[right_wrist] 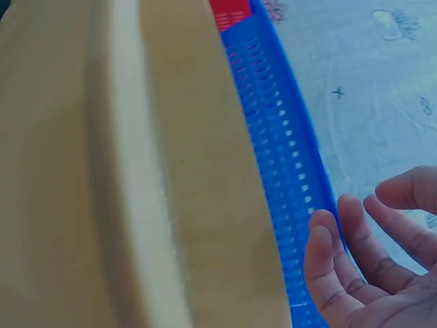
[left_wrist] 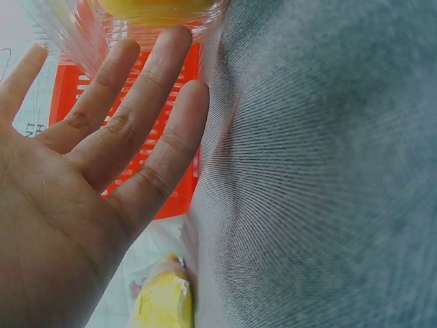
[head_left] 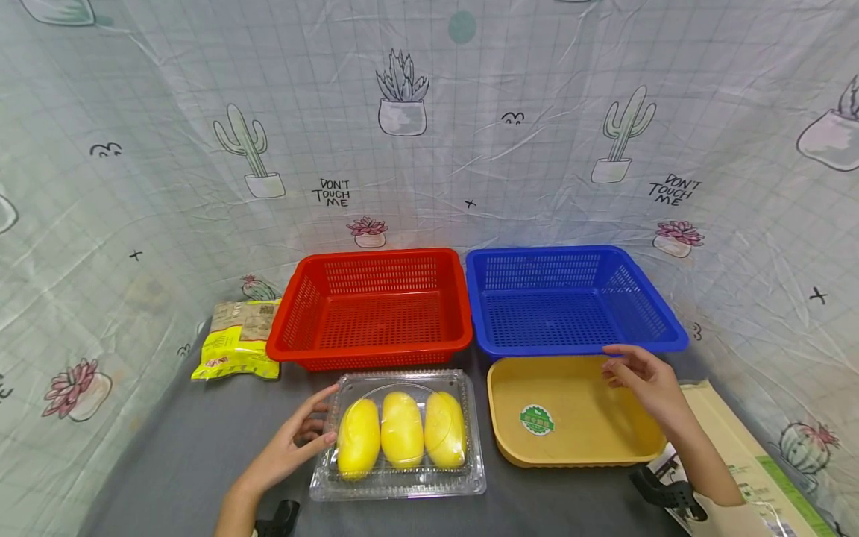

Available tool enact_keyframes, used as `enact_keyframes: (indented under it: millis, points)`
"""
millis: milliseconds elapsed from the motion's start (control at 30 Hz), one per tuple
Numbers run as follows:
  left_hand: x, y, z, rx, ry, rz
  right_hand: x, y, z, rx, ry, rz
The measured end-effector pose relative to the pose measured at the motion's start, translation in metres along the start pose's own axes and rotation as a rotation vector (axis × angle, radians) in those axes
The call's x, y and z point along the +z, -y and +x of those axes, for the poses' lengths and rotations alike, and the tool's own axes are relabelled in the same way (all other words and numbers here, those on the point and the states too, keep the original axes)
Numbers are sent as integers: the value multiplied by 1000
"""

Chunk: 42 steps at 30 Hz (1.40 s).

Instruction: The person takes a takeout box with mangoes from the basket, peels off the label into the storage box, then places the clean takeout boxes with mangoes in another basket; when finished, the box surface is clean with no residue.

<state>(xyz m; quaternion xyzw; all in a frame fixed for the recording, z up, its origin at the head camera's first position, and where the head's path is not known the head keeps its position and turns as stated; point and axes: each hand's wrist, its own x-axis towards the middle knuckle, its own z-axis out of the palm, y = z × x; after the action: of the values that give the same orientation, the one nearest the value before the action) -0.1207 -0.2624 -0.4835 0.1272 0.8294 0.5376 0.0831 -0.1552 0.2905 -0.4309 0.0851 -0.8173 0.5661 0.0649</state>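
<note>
Nearest us, a clear rectangular plastic box (head_left: 396,490) with three yellow oval mango-like pieces (head_left: 402,431) sits on a grey surface (head_left: 171,462). The left hand (head_left: 295,438), fingers spread, is at its left side; we cannot tell whether they press it. We see the right hand (head_left: 640,382), fingers loosely bent, above a yellow rounded tray (head_left: 584,436). Farther, red (head_left: 372,353) and blue slotted plastic baskets (head_left: 577,348) adjoin.

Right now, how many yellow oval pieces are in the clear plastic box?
3, in a row inside the clear plastic box: the left piece nearest the left hand, the middle piece, and the right piece. None appears hidden.
</note>
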Motion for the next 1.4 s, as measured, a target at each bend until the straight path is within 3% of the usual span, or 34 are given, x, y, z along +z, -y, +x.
enact_keyframes:
  millis: [400, 633, 767, 1100, 1400]
  points:
    - [1, -5, -2, -3, 24, -43, -10, -8, 11, 60, 43, -55]
    - [2, -1, -1, 33, 43, -113, -14, -11, 16, 105, 57, -15]
    - [4, 1, 0, 53, 49, -130, -16, -12, 19, 132, 62, 66]
    - [6, 4, 3, 213, 45, -170, -17, -11, 22, 197, 50, 124]
    - [7, 4, -1, 262, 71, -266, -17, -10, 23, 239, 48, 125]
